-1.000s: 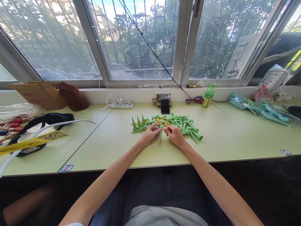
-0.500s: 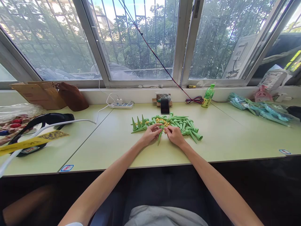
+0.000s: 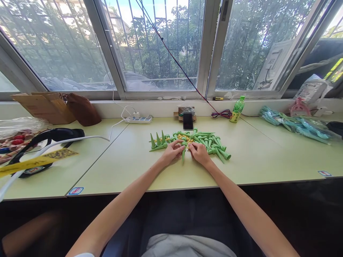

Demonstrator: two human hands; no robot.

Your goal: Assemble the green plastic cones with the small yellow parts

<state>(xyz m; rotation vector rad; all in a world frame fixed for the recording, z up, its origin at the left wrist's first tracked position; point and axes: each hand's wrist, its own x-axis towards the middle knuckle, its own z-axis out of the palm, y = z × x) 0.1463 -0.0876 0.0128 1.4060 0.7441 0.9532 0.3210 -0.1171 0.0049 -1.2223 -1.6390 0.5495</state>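
Note:
Between the thumb and fingers of my left hand (image 3: 172, 152) is a green plastic spike (image 3: 183, 155), its wide ribbed end up and its point down toward me. My right hand (image 3: 199, 152) is closed in a pinch just right of that spike; a bit of yellow shows by its fingertips, but what they hold is too small to make out. Small yellow pieces (image 3: 184, 137) lie heaped behind both hands. Many loose green spikes (image 3: 211, 142) are piled behind and right of my right hand. To the left, several green cones (image 3: 158, 139) stand point up beside one lying flat.
A power strip (image 3: 139, 120), a small box (image 3: 187, 110) and a green drink bottle (image 3: 237, 109) stand along the back of the table (image 3: 112, 171). A white cable (image 3: 80, 137) and a black strap (image 3: 61, 134) are at left. Plastic bags (image 3: 297, 125) lie at right.
The spike in my left hand has turned from slanting to nearly upright, its tip swinging slightly right. My right hand has shifted barely, if at all.

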